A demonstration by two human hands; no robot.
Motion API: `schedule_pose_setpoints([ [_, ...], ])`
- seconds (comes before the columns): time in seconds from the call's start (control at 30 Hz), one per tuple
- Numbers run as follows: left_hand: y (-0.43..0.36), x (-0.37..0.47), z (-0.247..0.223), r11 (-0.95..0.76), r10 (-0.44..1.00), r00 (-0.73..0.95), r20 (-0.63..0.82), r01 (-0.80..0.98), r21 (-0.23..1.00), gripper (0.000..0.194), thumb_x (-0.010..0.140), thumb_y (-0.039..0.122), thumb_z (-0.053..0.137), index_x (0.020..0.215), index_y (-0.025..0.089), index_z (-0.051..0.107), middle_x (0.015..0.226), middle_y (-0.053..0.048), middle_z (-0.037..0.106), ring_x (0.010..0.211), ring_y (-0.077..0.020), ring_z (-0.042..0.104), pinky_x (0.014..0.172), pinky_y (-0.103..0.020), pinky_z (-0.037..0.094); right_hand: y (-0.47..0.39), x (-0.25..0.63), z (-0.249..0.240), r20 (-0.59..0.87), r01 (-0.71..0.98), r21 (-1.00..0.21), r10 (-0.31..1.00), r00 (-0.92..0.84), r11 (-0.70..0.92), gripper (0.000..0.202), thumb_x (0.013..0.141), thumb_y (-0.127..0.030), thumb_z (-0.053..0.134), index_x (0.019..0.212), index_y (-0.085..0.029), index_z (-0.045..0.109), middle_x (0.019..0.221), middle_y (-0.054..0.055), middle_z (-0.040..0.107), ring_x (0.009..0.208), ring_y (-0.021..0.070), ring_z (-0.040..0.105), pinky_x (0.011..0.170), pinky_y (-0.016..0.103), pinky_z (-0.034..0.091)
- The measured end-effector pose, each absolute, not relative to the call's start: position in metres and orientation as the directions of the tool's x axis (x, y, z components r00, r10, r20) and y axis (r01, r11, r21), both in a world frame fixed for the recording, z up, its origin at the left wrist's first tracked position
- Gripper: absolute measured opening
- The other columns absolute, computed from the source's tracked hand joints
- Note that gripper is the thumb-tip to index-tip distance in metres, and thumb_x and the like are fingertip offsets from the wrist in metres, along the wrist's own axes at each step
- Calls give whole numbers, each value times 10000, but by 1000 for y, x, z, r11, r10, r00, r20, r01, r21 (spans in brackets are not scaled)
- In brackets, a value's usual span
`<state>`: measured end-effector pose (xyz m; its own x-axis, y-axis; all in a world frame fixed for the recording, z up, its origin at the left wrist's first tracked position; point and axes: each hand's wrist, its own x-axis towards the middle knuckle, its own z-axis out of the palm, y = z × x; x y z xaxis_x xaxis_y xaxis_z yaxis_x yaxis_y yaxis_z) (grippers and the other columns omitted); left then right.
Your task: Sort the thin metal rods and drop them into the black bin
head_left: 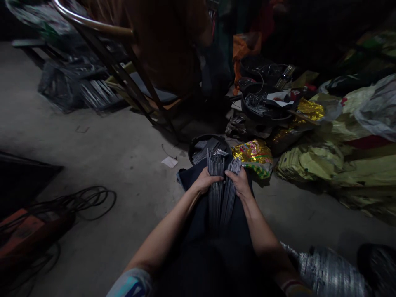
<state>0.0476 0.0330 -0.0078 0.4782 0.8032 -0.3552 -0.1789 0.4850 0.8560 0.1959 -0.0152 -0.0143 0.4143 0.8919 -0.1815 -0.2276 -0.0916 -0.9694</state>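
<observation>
My left hand is closed round a bundle of thin grey metal rods, its thumb lying across them. A second, similar bundle of metal rods is gripped by my right hand, thumb on top. The two bundles stand side by side over my lap, with a narrow gap between them near the hands. Their lower ends fade into the dark cloth over my legs. Just beyond the hands sits a round dark basin with more grey rods and flat pieces in it.
A person sits on a chair ahead. Dark pans of metal parts stand at the right, near a gold packet and yellowish sacks. Cables lie at the left; a wire coil is at lower right.
</observation>
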Motion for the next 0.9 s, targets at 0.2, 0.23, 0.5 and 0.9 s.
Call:
schedule_pose_setpoints([
  [0.2,32,49,-9,464,808,485,-335,-173,869,452,498,179,869,893,113,661,803,-28,710,708,-170,644,723,-297,517,-14,194,-9,-188,-241,-966,891,413,-92,477,593,-327,817,1011,-193,629,892,19,708,855,213,652,812,353,516],
  [0.23,32,50,-9,462,810,482,-334,-173,870,457,493,179,872,892,111,661,800,-26,707,706,-167,640,718,-291,513,-14,193,-9,-182,-242,-967,891,416,-84,496,586,-322,824,1022,-194,625,933,24,708,880,213,651,837,357,510],
  [0.5,31,51,-7,482,819,446,-362,-191,855,503,460,179,883,903,114,652,807,-24,700,721,-169,632,743,-304,510,-13,193,-13,-184,-222,-971,877,445,-91,471,614,-305,812,1033,-183,635,1071,59,704,973,232,644,930,396,474],
  [0.9,31,51,-8,447,832,443,-333,-183,875,508,454,201,891,893,115,651,830,-33,704,735,-177,635,742,-307,508,-14,193,-12,-142,-213,-975,912,386,-62,525,618,-287,820,1090,-194,608,1116,59,695,1019,235,641,944,398,478],
])
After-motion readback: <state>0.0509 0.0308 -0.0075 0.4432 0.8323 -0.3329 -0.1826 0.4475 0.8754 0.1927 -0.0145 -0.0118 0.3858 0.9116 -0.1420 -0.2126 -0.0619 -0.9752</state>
